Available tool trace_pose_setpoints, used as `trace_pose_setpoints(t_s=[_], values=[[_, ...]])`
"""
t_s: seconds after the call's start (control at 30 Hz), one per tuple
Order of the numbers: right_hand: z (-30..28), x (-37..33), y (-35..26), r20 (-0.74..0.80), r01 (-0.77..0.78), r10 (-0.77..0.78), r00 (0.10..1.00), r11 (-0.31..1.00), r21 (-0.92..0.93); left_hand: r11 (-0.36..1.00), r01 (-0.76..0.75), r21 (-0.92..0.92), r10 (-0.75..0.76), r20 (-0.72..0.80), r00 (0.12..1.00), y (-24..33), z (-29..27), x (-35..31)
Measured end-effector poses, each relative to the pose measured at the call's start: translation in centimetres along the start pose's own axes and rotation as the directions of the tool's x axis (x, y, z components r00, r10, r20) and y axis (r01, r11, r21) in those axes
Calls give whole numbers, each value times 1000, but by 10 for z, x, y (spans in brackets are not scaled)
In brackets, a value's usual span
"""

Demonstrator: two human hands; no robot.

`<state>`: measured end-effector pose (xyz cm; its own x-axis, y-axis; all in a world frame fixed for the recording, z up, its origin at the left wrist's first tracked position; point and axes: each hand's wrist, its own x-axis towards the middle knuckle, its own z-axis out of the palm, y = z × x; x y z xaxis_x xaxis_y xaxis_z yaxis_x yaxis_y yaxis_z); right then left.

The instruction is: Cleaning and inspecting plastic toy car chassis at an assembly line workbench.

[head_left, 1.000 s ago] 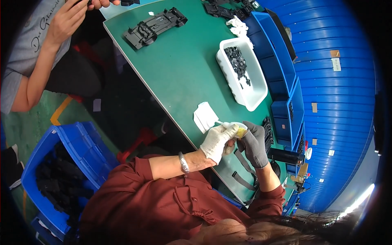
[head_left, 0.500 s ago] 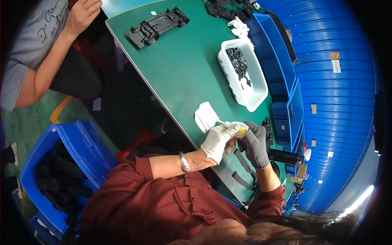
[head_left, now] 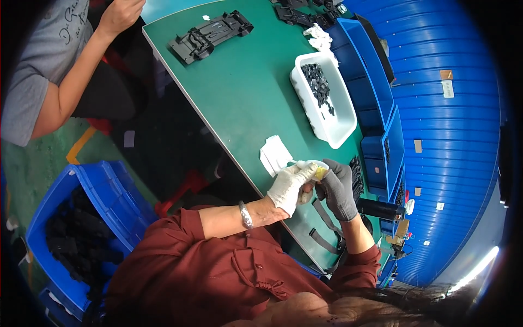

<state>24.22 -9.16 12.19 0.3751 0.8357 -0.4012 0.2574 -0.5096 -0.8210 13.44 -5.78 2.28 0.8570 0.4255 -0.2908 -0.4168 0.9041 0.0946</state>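
My left hand (head_left: 287, 189), in a white glove, and my right hand (head_left: 339, 192), in a grey glove, meet over the near edge of the green table. Between them they hold a small white, rounded object with a yellow patch (head_left: 320, 173). My fingers cover much of it, so its kind does not show. The left thumb and fingers pinch it from one side, and the grey-gloved fingers close on the other. Just beyond the left hand, a white sheet of paper (head_left: 274, 155) lies on the table.
A white tub (head_left: 342, 122) of small black parts stands beyond my hands. Blue bins (head_left: 376, 147) line the right side. A black frame-like part (head_left: 212, 37) lies farther off. Near my right forearm are a black cylinder (head_left: 376, 209) and a strap (head_left: 324, 242). Another person's arm (head_left: 79, 84) is at upper left; a blue crate (head_left: 122, 199) stands below.
The other person's arm and hand have shifted a little to the right and up. My hands stay almost in place, with the white and yellow object still between them.
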Motion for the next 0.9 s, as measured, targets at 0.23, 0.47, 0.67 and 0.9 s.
trace_pose_setpoints(t_s=[0.23, 0.47, 0.67, 0.9], values=[[-1, 4, 1, 20, -30, 31, 999, 999, -24, 999, 7, -45, -6, 39, 999, -5, -9, 6], [-2, 7, 4, 3, -20, 20, 1000, 996, -92, 999, 20, -42, -20, 14, 1000, -5, -7, 8], [-6, 6, 11, 23, 6, -5, 1000, 998, -69, 999, -31, -25, 31, 28, 999, -8, -6, 9], [-14, -16, 37, 18, 93, -94, 995, 995, 27, 941, -144, 306, 140, 34, 990, -11, 3, -3]])
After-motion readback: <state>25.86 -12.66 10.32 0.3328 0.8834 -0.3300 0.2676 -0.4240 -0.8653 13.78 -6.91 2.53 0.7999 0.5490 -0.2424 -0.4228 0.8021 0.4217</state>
